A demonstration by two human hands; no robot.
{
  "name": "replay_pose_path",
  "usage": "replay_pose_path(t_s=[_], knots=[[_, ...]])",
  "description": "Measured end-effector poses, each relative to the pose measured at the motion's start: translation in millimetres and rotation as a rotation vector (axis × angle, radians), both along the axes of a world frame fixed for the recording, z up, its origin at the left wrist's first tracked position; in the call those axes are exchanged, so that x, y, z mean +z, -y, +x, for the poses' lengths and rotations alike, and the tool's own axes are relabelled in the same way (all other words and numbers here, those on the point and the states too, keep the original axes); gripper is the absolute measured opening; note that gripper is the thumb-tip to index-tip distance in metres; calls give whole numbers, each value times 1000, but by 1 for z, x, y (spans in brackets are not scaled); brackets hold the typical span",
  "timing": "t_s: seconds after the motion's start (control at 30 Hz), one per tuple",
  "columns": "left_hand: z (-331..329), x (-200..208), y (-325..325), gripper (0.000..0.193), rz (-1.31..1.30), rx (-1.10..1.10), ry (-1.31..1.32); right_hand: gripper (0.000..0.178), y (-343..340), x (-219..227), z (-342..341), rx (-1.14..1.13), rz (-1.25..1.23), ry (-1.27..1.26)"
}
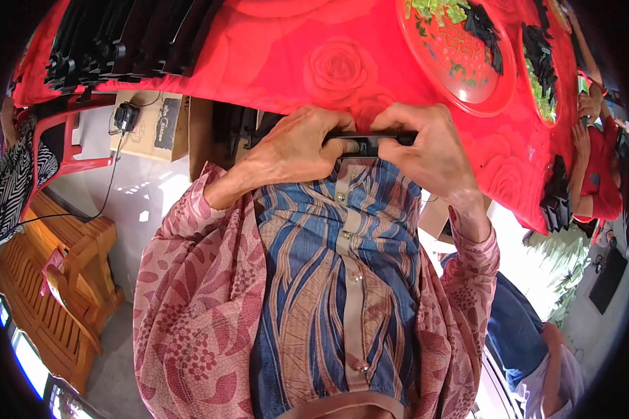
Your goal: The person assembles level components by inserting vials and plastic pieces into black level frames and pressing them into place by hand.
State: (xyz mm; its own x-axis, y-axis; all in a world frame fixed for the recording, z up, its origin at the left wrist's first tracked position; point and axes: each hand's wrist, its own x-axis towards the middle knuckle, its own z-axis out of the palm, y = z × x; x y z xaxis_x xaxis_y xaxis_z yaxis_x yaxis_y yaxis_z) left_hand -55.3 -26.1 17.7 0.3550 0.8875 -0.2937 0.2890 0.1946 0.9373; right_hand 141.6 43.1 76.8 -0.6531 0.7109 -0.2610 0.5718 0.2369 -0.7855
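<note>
Black part (371, 146): held crosswise at the near edge of the red-clothed tabletop (279, 63), just in front of the patterned shirt (335, 244); cannot tell whether touching the cloth.
Left hand (299, 145): closed on the left end, with thumb laid against the near side and fingers partly hidden.
Right hand (432, 145): closed on the opposite end, with thumb pointing inward toward the other thumb.
Two-ended hold: likely chosen to steady a slim piece and share pressure between both thumbs.
Closeness to the body: probably for a straight look down and for bent, easy arms.
Look of the part: dark, narrow and longish, with a pale glint near the middle; largely covered by the grip, so full outline impossible to tell.
Stacked black pieces (126, 42): ranged side by side at the left of the tabletop, perhaps for order and easy reach.
Red tray (468, 94): set to the right, likely to corral the green bits (437, 12) and dark slivers (488, 35) lying inside.
Cardboard box (147, 129): lower than the tabletop, near a red chair (70, 150).
</note>
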Motion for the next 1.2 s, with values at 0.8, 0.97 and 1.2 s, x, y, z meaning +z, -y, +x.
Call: replay_pose_path(t_s=[0.8,0.97,1.2], knots=[[-9,34,-10,54,-70,83,183,17,-38,33,14,229,542,78],[-27,23,-14,36,-29,155,233,14,-41,28,26,86,340,22],[-16,12,-7,31,28,331,314,21,-34,39,18,146,347,108]])
